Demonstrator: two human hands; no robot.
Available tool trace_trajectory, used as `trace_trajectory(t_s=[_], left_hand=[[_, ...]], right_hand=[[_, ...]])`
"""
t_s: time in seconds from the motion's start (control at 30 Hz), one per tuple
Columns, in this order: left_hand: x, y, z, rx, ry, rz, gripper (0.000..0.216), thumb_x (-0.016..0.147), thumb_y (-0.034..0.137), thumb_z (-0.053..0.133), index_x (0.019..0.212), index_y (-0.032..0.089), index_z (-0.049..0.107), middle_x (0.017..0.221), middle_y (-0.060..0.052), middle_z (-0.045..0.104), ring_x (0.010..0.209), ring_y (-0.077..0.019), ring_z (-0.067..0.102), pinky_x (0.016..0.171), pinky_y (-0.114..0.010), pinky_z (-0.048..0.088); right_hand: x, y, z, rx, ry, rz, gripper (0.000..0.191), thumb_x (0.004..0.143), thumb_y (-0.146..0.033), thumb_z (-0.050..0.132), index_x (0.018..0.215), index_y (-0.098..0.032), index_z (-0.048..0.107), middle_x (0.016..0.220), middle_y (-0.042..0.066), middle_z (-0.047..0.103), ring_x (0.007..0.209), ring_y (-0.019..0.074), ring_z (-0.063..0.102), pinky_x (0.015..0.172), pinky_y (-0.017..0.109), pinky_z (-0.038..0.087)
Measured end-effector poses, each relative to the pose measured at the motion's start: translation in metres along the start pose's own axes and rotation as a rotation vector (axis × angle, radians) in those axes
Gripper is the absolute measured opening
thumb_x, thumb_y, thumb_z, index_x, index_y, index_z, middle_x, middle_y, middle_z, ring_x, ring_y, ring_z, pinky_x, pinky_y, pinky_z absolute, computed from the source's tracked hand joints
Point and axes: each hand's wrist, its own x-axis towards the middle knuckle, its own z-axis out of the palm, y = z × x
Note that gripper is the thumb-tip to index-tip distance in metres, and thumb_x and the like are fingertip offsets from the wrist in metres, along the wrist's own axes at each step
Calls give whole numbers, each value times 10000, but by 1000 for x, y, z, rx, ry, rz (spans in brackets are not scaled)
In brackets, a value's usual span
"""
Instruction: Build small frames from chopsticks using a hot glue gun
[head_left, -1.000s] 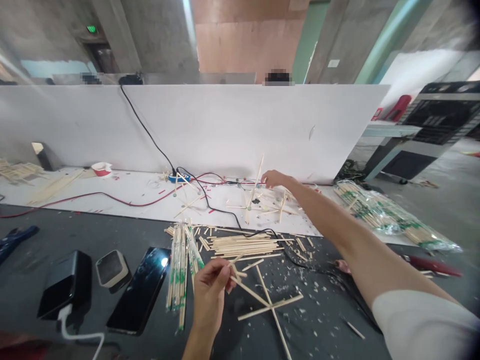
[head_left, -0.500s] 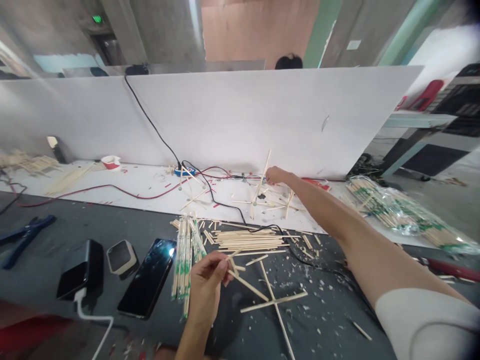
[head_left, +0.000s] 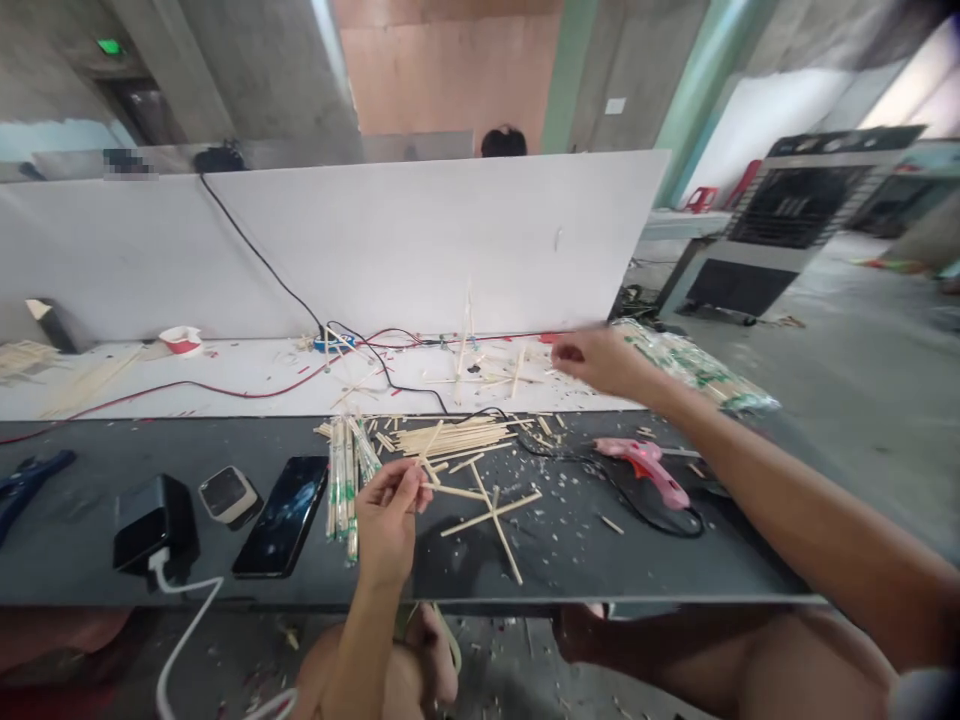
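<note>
On the dark tabletop (head_left: 675, 560), from left to right, lie blue pliers (head_left: 30, 475), a black charger block (head_left: 154, 510) with a white cable (head_left: 180, 640) hanging off the front edge, a small square device (head_left: 227, 494) and a black phone (head_left: 281, 516) lying screen up; a pink glue gun (head_left: 645, 468) lies well apart to the right. A white partition (head_left: 450, 230) stands upright along the rear, with a black cable (head_left: 255, 250) running down its face, and a red wire (head_left: 187, 385) and a red-and-white cup (head_left: 180, 339) on the white sheet at its foot. A dark air cooler (head_left: 780, 220) stands on the floor beyond the right end.
</note>
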Motion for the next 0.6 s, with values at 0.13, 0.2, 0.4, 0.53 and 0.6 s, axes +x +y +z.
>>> trace_trajectory(t_s=[0.13, 0.2, 0.4, 0.53, 0.6], left_hand=[[-13, 7, 12, 96, -59, 165, 255, 697, 313, 867, 850, 147, 748, 656, -27, 676, 536, -105, 584, 479, -215, 415], [-18, 9, 18, 139, -91, 225, 246, 716, 309, 854, 863, 144, 747, 641, -22, 668, 539, -111, 591, 488, -222, 421], [-41, 14, 39, 182, -144, 301, 257, 731, 333, 843, 875, 139, 756, 647, -24, 659, 541, -113, 589, 488, -227, 425], [-53, 12, 45, 200, -129, 347, 251, 730, 338, 840, 867, 143, 759, 660, -26, 667, 534, -117, 594, 479, -231, 429], [-55, 7, 43, 205, -118, 357, 245, 729, 335, 838, 862, 145, 758, 658, -22, 667, 530, -116, 593, 475, -229, 427]], right_hand=[[-98, -27, 37, 70, -235, -42, 107, 890, -192, 604, 906, -188, 710, 901, 52, 747, 815, 193, 665, 723, 269, 437], [-117, -31, 58, 12, -265, -44, 123, 906, -172, 579, 916, -178, 702, 934, 75, 741, 847, 208, 665, 734, 275, 433], [-102, -41, 100, 0, -278, -176, 179, 936, -144, 563, 1042, -138, 707, 1102, 135, 712, 1013, 236, 655, 859, 292, 447], [-92, -52, 114, 57, -291, -287, 177, 901, -126, 614, 1026, -157, 736, 1060, 110, 733, 1015, 222, 657, 881, 279, 453], [-92, -55, 119, 84, -285, -315, 169, 878, -126, 639, 1000, -159, 752, 1023, 101, 746, 980, 218, 667, 855, 272, 463]])
